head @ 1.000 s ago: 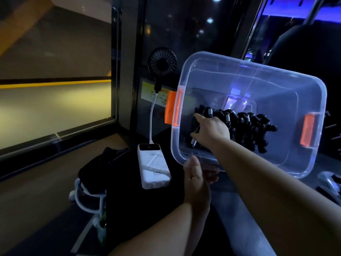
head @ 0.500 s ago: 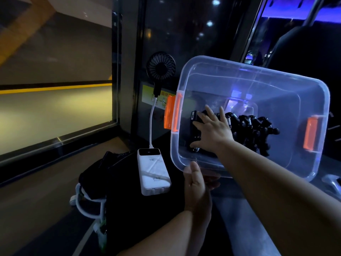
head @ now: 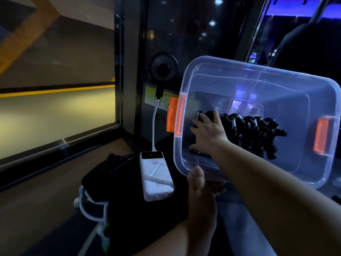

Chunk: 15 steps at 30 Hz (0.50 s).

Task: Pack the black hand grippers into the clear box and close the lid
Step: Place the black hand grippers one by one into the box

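- The clear box (head: 276, 85) is tipping steeply, its open mouth facing the person. The left hand (head: 200, 193) is carrying it alone, thumb over the near rim by the left corner, fingers curling underneath. A one-corner pinch on slick plastic looks weak, so the box could be slipping and dropping onto what is below.
- The black hand grippers (head: 254, 132) are lying in a row against the box floor, running from the left wall toward the right wall. At this tilt the row could be sliding and spilling over the near rim.
- The right hand (head: 208, 133) is reaching inside, fingers spread and fairly straight, pressing the end gripper (head: 198, 117) by the left wall rather than wrapping it. A hard push there could be twisting the box out of the thumb's pinch.
- No lid is showing, and the orange latches (head: 174, 115) on both short walls are holding nothing.
- A black bag (head: 129, 209) is sitting under the box's near-left corner.
- A white power bank (head: 156, 174) is lying on the bag, just beside the left hand and in the drop path.
- A small fan (head: 163, 68) is standing behind on a white cable (head: 154, 126), near the left latch. A swinging box could be snagging it.
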### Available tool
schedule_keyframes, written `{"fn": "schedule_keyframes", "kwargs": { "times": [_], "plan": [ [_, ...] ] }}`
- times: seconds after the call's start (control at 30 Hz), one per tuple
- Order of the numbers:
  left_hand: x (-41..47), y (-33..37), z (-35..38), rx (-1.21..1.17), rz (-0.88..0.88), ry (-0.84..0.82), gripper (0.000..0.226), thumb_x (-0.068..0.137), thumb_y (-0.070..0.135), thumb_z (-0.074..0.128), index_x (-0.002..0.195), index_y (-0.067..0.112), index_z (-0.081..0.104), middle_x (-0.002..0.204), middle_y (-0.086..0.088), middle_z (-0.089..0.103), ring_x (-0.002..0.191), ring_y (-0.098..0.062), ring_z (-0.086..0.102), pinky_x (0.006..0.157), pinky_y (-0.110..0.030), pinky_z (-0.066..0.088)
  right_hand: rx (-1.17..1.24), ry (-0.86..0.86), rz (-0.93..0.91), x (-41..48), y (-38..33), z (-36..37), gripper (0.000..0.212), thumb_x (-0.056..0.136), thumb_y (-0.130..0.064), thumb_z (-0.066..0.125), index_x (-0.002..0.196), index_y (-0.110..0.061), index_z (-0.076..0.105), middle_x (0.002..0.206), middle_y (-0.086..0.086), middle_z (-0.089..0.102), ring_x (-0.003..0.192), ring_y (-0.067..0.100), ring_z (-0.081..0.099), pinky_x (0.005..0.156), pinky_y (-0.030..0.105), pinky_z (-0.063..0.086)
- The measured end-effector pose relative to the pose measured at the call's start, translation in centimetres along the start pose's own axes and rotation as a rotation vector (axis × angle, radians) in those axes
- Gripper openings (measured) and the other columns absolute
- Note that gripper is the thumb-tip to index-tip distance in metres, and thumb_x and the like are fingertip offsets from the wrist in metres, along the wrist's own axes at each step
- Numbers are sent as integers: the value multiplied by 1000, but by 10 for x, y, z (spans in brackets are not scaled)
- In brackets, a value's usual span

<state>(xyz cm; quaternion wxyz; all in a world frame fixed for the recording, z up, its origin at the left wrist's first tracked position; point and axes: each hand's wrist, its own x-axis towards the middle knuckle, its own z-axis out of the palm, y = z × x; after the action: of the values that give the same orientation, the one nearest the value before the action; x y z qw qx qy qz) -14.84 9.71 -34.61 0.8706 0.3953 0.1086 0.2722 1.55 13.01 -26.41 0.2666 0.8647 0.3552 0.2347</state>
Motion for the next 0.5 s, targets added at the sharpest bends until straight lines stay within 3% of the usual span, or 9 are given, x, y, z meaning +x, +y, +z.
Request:
{"fn": "schedule_keyframes", "kwargs": {
  "times": [0.17,0.37,0.5],
  "plan": [
    [1,1,0,6,-14,1,49,102,40,26,108,-2,52,76,-19,67,64,-22,64,56,-26,50,-14,11,45,3,-5,-2,73,76,-77,42,133,-32,50,152,-4,31,142,28,10,101,67,2],
    [1,0,1,6,-4,13,46,102,40,25,103,2,52,74,-17,68,65,-24,65,57,-27,51,14,4,55,4,-5,-1,72,77,-77,43,133,-31,51,151,-3,30,143,28,7,103,67,2],
    [2,-1,-1,18,-28,18,51,102,41,25,107,-3,51,82,-25,68,71,-27,66,61,-30,52,10,-25,66,5,-7,-3,73,81,-75,42,136,-27,49,153,1,27,145,30,1,104,71,0]
  ]
}}
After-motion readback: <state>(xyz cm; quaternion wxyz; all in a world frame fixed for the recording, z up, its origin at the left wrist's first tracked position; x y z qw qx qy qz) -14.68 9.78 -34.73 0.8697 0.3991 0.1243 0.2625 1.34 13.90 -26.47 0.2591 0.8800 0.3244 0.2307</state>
